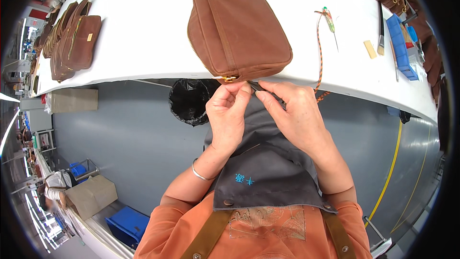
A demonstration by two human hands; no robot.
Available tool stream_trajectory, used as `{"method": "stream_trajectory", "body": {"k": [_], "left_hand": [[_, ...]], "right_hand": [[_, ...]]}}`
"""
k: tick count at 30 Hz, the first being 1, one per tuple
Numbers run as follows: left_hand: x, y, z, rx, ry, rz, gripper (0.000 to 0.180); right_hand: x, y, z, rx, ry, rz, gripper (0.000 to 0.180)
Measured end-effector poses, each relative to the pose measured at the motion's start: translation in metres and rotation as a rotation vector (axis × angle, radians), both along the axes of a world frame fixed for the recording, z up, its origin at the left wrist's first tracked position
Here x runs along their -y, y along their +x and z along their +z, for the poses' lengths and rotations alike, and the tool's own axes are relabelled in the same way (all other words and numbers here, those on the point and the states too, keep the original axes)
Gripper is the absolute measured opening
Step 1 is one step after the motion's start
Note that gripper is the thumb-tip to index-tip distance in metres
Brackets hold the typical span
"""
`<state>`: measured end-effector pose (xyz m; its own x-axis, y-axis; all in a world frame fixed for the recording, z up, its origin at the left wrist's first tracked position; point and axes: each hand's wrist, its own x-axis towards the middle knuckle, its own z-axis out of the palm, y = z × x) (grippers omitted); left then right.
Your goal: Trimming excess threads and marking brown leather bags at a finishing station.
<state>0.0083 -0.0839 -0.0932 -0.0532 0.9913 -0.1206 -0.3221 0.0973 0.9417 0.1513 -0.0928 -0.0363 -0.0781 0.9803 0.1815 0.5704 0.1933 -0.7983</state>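
Observation:
A brown zippered bag (249, 29) lies on the white table, its lower corner with a gold zip pull (226, 78) reaching the near edge. Just below that corner, my left hand (226, 115) is closed in a pinch; what its fingertips hold is hidden. My right hand (298, 110) grips a slim dark hand tool (270, 93), pointed toward the left fingertips. Fingers cover much of the tool, so its exact kind does not show. An orange-and-black cord (320, 60) runs over the table edge beside my right hand.
At right on the table (143, 29) are a green-handled awl (328, 19), a tan block (369, 49), a brush (381, 33) and a blue tray (401, 48). Brown bags (79, 43) are stacked at left. Below the edge stands a black-lined bin (189, 103).

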Motion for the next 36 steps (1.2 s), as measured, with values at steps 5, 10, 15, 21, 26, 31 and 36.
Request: {"method": "stream_trajectory", "body": {"k": [5,10,15,21,26,31,36], "left_hand": [[-0.001,0.0,-0.002,0.011,0.01,-0.011,0.009],[-0.001,0.002,-0.002,0.026,0.015,-0.007,0.009],[-0.002,0.003,-0.001,-0.007,-0.016,-0.006,0.01],[0.001,-0.012,0.003,-0.127,-0.025,-0.018,0.013],[-0.024,-0.08,-0.015,-0.395,0.253,0.342,0.013],[-0.026,-0.086,0.023,-0.804,0.502,0.411,0.024],[-0.019,-0.045,0.045,-0.855,0.856,0.257,0.028]], "right_hand": [[-0.001,0.0,0.001,0.003,0.016,0.005,0.023],[-0.003,0.0,0.001,0.035,0.037,-0.005,0.021],[-0.004,0.001,0.004,0.005,0.009,-0.005,0.02],[0.003,0.009,0.015,-0.009,-0.033,0.018,0.02],[0.006,0.055,0.029,-0.059,-0.102,-0.198,0.028],[-0.029,0.085,0.015,0.161,-0.116,-0.51,0.032],[-0.034,0.085,0.003,0.163,-0.077,-0.498,0.034]]}}
